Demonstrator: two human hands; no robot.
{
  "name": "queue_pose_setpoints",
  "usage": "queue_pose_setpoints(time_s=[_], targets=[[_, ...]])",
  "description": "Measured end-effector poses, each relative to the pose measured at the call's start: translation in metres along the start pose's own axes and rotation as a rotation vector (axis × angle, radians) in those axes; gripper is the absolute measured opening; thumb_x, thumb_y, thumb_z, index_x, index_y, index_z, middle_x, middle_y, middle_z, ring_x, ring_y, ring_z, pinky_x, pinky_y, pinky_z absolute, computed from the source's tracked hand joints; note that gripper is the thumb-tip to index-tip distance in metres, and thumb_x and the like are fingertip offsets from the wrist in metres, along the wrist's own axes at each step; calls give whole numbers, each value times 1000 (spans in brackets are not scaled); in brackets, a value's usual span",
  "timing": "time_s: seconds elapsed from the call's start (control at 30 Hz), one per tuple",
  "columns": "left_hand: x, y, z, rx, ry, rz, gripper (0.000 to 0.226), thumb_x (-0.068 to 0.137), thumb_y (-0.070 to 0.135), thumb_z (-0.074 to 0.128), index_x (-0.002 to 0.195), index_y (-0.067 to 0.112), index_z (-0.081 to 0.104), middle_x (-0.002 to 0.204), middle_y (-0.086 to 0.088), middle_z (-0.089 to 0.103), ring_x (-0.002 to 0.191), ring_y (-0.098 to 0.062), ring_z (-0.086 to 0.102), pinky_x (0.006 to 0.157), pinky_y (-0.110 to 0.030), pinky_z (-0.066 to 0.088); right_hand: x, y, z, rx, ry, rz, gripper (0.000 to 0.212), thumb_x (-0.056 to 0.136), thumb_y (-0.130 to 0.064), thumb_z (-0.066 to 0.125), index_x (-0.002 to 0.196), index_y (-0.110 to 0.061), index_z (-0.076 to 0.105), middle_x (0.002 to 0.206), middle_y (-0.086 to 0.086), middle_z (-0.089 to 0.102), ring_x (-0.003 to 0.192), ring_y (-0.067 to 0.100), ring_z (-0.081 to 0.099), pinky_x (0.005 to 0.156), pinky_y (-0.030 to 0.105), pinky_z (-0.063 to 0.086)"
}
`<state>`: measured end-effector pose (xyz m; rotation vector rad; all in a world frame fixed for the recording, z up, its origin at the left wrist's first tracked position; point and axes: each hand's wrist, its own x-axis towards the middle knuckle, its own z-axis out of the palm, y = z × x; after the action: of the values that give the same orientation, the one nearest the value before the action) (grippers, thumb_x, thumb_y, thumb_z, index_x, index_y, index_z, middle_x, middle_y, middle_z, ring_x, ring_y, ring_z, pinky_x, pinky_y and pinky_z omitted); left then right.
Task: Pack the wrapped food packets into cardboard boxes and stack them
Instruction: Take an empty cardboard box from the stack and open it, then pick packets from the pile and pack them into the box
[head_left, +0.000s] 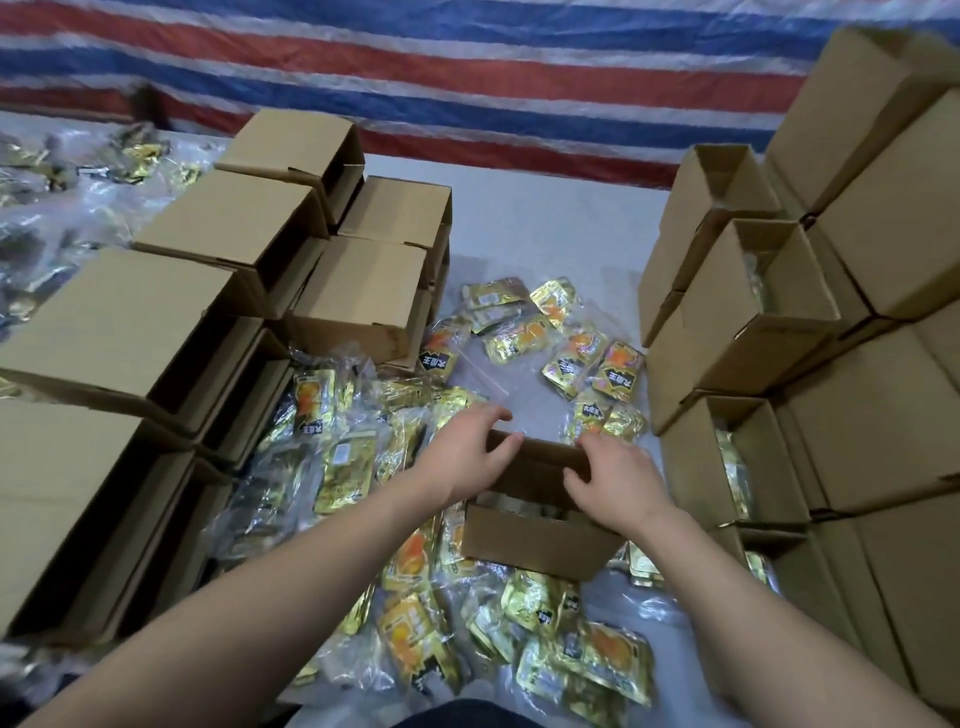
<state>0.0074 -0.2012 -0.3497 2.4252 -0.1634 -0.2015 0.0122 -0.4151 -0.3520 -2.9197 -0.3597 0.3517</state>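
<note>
Tarpaulin (467, 67), red, white and blue stripes, hangs behind counter (545, 228). Stacked cardboard boxes on left (130, 322), openings facing sideways; stack on right (857, 291), some showing packets inside. Gold wrapped packets (582, 353) scattered over counter centre and near edge. Open box (535, 540) sits among packets, contents visible. Left hand (462, 457) grips far flap, fingers curled over it. Right hand (618, 483), grip closed on flap's right end.

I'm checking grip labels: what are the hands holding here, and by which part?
Both hold the open box by its far top flap: the left hand at the flap's left end, the right hand at its right end, fingers curled over the edge.
</note>
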Motion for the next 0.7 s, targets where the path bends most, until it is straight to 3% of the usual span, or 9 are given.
queue_pose_setpoints(time_s=[0.1,0.23,0.47,0.57,0.63,0.7], targets=[[-5,17,0,112,133,230,36,98,38,53,120,12,64,118,-2,64,111,-19,57,98,-33,45,3,-1,-5,53,-19,2,20,89,-40,55,101,-24,56,97,-4,59,91,21,60,81,36,47],[-5,33,8,133,121,305,31,96,31,56,113,9,67,109,-4,65,101,-22,58,90,-36,46,9,1,-12,67,-16,31,19,90,-37,56,100,-21,56,102,1,61,95,26,60,72,35,44],[-7,44,22,118,77,278,25,96,25,57,110,7,67,106,-7,63,98,-26,59,85,-36,46,10,4,-19,151,-33,68,38,93,-32,57,127,-17,57,123,6,62,113,28,58,90,37,47],[-22,59,26,174,190,518,18,91,21,61,85,5,67,83,-11,62,76,-30,59,67,-37,46,9,6,-20,155,-52,64,41,94,-32,56,132,-14,55,130,9,59,120,29,54,97,39,46],[-40,69,46,240,107,760,24,90,25,57,74,9,63,73,-8,58,67,-27,56,61,-35,44,8,7,-22,160,-63,65,44,95,-31,55,135,-13,52,135,10,56,124,29,52,101,39,44],[-58,76,75,262,-146,912,26,92,27,57,73,10,62,71,-6,56,67,-25,54,63,-33,44,8,8,-23,175,-75,56,46,97,-31,54,138,-12,50,138,9,54,126,29,51,103,40,43]])
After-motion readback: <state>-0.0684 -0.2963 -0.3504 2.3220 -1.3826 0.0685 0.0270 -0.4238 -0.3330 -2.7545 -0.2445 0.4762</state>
